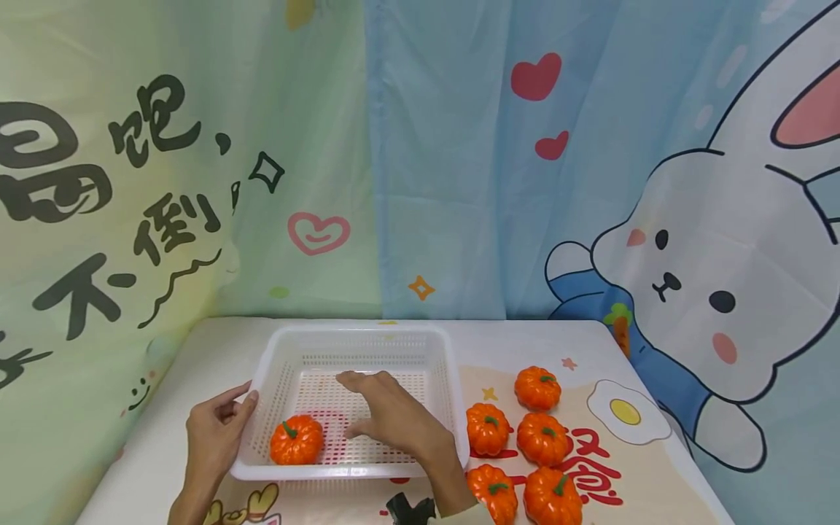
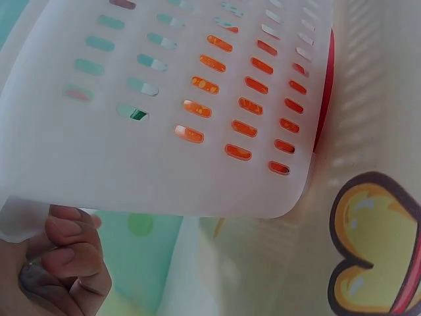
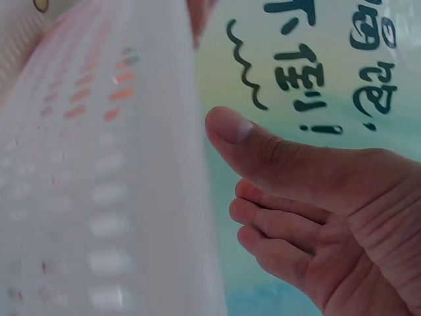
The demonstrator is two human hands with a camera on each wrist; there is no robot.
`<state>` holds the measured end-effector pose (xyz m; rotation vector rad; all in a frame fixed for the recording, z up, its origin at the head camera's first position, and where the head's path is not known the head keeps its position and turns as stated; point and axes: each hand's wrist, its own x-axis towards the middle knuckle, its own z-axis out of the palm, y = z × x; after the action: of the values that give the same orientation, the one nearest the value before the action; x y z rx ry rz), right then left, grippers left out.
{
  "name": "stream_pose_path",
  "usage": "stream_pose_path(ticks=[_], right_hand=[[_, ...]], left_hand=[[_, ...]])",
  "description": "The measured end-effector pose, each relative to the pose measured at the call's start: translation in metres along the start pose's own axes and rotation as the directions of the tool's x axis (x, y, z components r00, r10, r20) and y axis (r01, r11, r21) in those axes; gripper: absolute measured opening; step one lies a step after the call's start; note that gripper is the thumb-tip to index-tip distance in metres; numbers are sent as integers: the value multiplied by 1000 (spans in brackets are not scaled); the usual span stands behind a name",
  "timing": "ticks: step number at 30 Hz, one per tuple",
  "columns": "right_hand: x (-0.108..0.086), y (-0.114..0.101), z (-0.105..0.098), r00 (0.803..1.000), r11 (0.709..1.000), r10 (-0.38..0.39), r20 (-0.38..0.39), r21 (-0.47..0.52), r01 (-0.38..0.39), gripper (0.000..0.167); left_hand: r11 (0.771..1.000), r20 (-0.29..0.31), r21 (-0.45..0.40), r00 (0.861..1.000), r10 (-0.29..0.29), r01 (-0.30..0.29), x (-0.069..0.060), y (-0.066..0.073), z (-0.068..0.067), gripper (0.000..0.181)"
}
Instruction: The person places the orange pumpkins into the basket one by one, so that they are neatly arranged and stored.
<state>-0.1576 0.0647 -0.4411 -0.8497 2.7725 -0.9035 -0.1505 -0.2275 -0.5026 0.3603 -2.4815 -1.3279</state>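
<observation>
A white perforated plastic basket (image 1: 354, 472) lies on the table with one orange toy pumpkin (image 1: 297, 440) in its front left corner. At the basket's left rim my left hand (image 1: 216, 430) grips the edge, its fingers curled beneath the rim in the left wrist view. My right hand (image 1: 394, 415) hovers over the basket's inside, right of the pumpkin, with nothing in it. Its thumb and fingers are spread apart, and the right wrist view shows the palm bare. Through the slots of the basket wall (image 2: 131, 171) the pumpkin's orange skin shows.
Several more orange pumpkins (image 1: 543, 438) stand on the table right of the basket. A small black object (image 1: 410, 508) sits at the front edge, partly hidden by the right forearm. Behind the table (image 1: 230, 343) hangs a printed curtain (image 1: 440, 182).
</observation>
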Motion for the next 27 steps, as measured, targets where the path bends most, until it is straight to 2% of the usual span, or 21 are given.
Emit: stream_pose_path(ticks=[8,14,20,27], right_hand=[[-17,18,-23,996,995,28,-81,98,-20,75],[-29,38,-34,985,991,35,-172,134,-12,77],[-39,50,-41,971,984,99,-220,165,-63,76],[-47,58,-46,943,978,176,-284,159,-135,77]], left_hand=[[1000,-6,0,1000,-3,3,-1,-2,0,35],[1000,-3,2,1000,-13,13,-2,-1,0,34],[1000,-5,-2,1000,-5,5,-1,0,1,34],[1000,-5,-6,1000,-12,12,0,1,1,34]])
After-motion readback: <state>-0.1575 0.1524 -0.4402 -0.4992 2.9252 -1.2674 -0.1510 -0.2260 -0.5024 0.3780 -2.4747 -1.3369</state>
